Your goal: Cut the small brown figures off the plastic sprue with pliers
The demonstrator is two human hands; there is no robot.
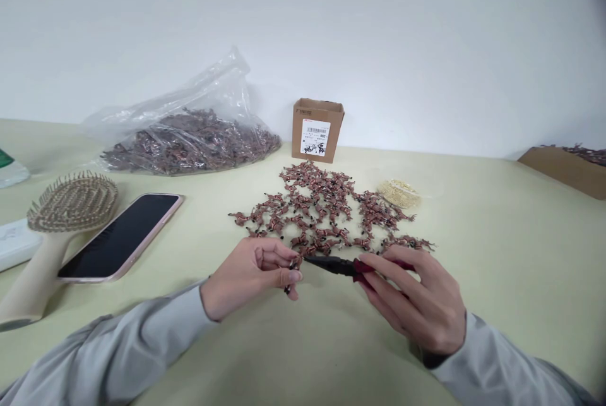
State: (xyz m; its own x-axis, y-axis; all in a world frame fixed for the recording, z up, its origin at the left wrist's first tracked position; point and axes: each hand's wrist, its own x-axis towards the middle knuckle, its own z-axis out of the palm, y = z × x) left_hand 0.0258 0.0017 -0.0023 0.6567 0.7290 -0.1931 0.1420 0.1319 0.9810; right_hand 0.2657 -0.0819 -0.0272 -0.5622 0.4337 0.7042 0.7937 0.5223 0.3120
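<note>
My left hand (250,273) pinches a small brown figurine (294,265) between thumb and fingers, just above the table. My right hand (416,298) is closed around red-handled pliers (338,265), whose dark jaws point left and meet the figurine at my left fingertips. Just beyond both hands lies a spread of several small brown figurines (326,210) on the pale yellow table (497,229). Next to that spread, at its right, sits a small heap of tiny gold-coloured parts (398,192).
A clear plastic bag (189,128) full of the same figurines lies at the back left. A small open cardboard box (317,129) stands by the wall. A phone (123,235), a hairbrush (57,223) and a white object (14,243) lie left; another box (568,169) sits far right.
</note>
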